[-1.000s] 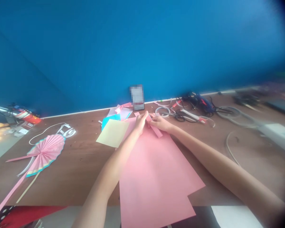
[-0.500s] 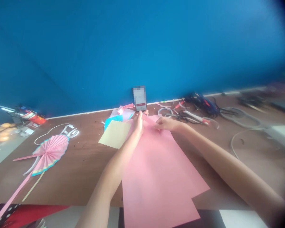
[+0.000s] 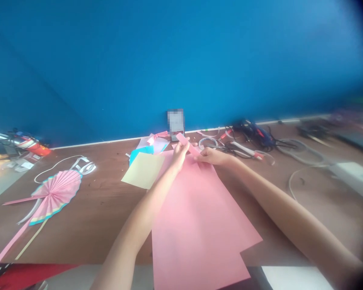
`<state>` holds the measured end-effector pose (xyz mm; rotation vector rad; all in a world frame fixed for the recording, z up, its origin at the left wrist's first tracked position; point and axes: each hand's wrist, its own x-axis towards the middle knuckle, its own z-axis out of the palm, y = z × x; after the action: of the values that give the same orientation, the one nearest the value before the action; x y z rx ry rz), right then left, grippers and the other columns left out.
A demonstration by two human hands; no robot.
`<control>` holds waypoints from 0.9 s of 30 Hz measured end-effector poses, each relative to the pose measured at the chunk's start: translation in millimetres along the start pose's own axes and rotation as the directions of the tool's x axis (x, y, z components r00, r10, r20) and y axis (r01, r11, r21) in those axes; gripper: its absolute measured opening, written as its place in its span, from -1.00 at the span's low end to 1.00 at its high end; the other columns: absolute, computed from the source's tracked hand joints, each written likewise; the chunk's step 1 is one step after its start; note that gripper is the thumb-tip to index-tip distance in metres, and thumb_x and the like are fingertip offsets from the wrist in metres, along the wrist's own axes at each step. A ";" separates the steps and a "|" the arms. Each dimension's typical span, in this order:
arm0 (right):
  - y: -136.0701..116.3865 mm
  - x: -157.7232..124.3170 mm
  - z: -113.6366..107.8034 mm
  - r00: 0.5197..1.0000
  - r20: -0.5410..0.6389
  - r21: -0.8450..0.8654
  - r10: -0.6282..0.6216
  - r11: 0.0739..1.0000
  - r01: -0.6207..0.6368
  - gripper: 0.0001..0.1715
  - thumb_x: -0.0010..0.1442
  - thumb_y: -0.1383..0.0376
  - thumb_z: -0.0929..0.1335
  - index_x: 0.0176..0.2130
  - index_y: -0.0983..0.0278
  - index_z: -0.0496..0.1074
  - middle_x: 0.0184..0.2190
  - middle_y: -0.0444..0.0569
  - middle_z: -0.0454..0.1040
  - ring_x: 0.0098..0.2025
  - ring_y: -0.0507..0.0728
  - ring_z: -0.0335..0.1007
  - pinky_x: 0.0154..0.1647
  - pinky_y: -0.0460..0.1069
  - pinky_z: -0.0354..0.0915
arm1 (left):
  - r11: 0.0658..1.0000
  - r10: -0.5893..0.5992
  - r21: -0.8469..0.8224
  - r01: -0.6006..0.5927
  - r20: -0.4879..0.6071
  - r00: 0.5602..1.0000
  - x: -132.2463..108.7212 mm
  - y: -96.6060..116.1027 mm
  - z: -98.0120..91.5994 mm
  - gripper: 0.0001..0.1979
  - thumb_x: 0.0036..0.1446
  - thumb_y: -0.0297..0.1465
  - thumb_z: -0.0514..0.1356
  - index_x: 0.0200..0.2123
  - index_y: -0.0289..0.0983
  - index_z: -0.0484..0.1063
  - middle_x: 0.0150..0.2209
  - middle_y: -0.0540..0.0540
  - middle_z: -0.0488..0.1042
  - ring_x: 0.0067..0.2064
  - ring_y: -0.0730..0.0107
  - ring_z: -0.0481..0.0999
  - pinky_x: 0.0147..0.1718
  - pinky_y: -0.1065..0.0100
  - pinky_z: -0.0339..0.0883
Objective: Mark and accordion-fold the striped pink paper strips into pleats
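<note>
A narrow pink paper strip (image 3: pixel 192 150) is pinched between my two hands above the table. My left hand (image 3: pixel 180 153) grips its upper part, and one end sticks up past the fingers. Close beside it, my right hand (image 3: pixel 210 156) pinches the lower end. Below the hands, large pink paper sheets (image 3: pixel 196 217) overlap and reach past the table's front edge. A pale yellow sheet (image 3: pixel 142 170) lies at their left, partly over a blue piece of paper (image 3: pixel 139 154).
Far left on the brown table (image 3: pixel 105 217) lies a pleated pink paper fan (image 3: pixel 58 189) with blue edging. A phone (image 3: pixel 176 123) leans on the blue wall. A tape roll (image 3: pixel 208 143), a white-and-red tool (image 3: pixel 245 150) and cables (image 3: pixel 302 151) lie at the right.
The pink strip has tilted up, so its end now shows above my left hand. Both hands stay close together. The whole view has shifted slightly, moving the table things left.
</note>
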<state>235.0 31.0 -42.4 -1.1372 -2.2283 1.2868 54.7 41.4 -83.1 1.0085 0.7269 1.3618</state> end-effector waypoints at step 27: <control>21.3 12.5 24.3 0.690 -0.536 -0.581 -0.486 0.805 0.116 -0.86 0.18 0.20 0.32 -0.28 0.24 0.34 -0.30 0.02 0.43 -0.25 0.15 0.29 -0.25 0.00 0.16 | 0.973 0.006 0.229 0.017 -0.099 0.995 7.7 -13.1 -6.7 -0.67 0.04 -0.29 0.29 -0.13 -0.31 0.45 -0.40 -0.06 0.51 -0.38 0.38 0.48 -0.31 0.35 0.34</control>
<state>222.4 32.5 -74.5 -1.0670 -2.0722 0.0626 55.3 51.0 -96.6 1.1246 0.9787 1.3513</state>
